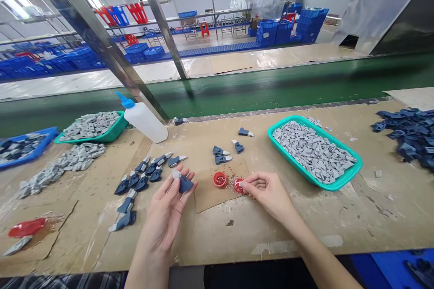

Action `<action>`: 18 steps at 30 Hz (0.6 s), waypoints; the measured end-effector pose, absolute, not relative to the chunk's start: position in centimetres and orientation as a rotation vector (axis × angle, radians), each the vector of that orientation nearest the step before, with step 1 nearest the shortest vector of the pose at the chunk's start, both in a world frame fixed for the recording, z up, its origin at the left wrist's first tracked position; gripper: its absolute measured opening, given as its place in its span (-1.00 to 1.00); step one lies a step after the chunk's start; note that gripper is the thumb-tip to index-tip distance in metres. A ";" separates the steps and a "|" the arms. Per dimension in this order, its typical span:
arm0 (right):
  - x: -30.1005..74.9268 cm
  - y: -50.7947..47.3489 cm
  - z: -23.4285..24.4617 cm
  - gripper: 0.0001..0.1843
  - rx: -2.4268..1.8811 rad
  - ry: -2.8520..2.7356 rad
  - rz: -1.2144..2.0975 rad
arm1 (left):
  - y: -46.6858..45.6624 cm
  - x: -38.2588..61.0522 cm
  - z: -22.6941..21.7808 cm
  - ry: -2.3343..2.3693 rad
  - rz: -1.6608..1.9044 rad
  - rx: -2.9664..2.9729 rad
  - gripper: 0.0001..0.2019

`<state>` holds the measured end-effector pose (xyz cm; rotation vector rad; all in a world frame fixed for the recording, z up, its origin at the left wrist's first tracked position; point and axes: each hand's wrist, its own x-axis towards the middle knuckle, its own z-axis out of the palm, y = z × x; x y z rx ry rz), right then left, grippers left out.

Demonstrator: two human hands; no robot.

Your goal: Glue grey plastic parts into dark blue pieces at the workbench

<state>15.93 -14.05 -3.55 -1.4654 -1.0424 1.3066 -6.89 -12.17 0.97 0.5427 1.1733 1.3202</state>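
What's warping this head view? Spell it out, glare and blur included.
In the head view, wide-angle distortion makes the steel post and green conveyor belt lean and bow; light glares on the far floor; the right hand looks sharp, unblurred.

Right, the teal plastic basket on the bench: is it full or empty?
Full: the teal plastic basket is heaped with small grey pieces, which cover its whole floor and reach up to the rim.

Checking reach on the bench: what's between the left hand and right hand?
Head view: between the left hand and right hand sits a red cap of red liquid on a cardboard sheet.
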 end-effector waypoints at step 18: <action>15.7 -14.4 -3.9 -0.74 -1.407 -1.126 1.224 | -14.8 -4.2 -0.2 1.086 1.318 0.548 -0.57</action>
